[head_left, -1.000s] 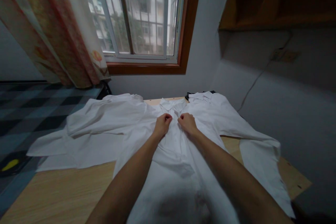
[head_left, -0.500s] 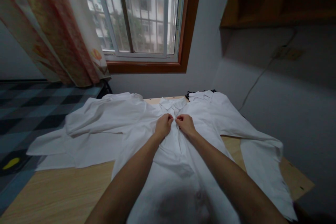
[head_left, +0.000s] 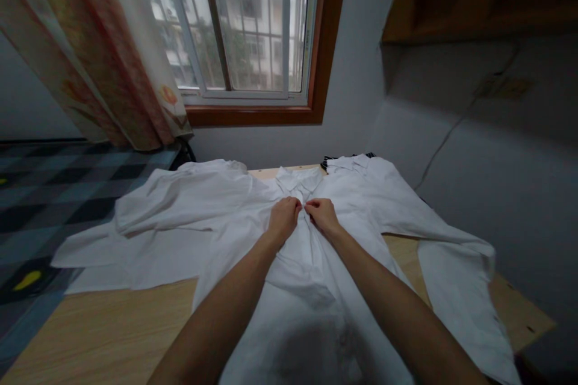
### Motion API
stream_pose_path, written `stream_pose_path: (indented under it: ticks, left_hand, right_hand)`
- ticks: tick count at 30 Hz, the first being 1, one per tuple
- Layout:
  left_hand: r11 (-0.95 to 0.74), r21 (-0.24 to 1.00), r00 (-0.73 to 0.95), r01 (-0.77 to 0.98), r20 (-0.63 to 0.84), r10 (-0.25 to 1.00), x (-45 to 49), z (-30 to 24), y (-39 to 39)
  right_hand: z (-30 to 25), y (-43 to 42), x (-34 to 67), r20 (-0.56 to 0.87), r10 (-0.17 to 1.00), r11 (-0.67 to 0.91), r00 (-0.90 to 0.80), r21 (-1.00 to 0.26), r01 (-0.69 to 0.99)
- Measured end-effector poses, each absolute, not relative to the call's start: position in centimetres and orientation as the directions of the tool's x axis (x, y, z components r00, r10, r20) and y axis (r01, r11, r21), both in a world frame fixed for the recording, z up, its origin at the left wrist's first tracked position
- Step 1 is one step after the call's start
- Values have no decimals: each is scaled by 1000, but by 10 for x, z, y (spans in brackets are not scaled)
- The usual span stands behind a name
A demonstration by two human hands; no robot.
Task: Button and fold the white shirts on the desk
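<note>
A white long-sleeved shirt (head_left: 298,304) lies front up, its collar (head_left: 300,179) at the far side and its sleeves spread to both sides. Just below the collar, my left hand (head_left: 285,215) pinches the front placket from the left. My right hand (head_left: 321,213) pinches the same placket from the right, its fingertips almost meeting the left ones. Between the fingertips the detail, such as any button, is too small to make out. Creases run down the shirt front from the pinched spot.
Under the shirt is a light wooden board (head_left: 112,325). A checked cloth (head_left: 27,210) covers a surface at left, beneath a floral curtain (head_left: 112,54). A barred window (head_left: 244,30) is ahead. Striped fabric (head_left: 324,163) shows behind the right shoulder. A wooden shelf (head_left: 478,30) hangs at upper right.
My hands stay at the placket, with the fingertips slightly closer together. The view has shifted a little; the shirt lies as before.
</note>
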State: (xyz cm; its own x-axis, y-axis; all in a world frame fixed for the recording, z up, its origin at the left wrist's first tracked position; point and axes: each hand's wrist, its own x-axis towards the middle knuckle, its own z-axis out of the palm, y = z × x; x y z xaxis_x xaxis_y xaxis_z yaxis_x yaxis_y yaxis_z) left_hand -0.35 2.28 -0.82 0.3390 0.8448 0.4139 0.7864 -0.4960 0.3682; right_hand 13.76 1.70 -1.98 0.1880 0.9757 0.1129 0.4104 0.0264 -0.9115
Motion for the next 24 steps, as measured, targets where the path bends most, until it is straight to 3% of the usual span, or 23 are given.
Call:
stream_pose_path:
  ticks: [8, 13, 18, 24]
  left_hand:
    - [-391, 645, 236, 657, 316, 919, -6, -12, 33]
    - [-352, 656, 233, 667, 266, 936, -4, -13, 36]
    - [-338, 666, 230, 666, 248, 941, -3, -12, 38]
    - [-311, 708, 210, 633, 229, 950, -3, -12, 40]
  right_hand:
    - [-21, 15, 137, 136, 972, 64, 191, -938, 341]
    - [-25, 15, 138, 168, 968, 107, 185, -947, 302]
    - [-29, 18, 140, 83, 988, 70, 132, -992, 103]
    - [-27, 21, 143, 54, 995, 50, 78, -997, 53]
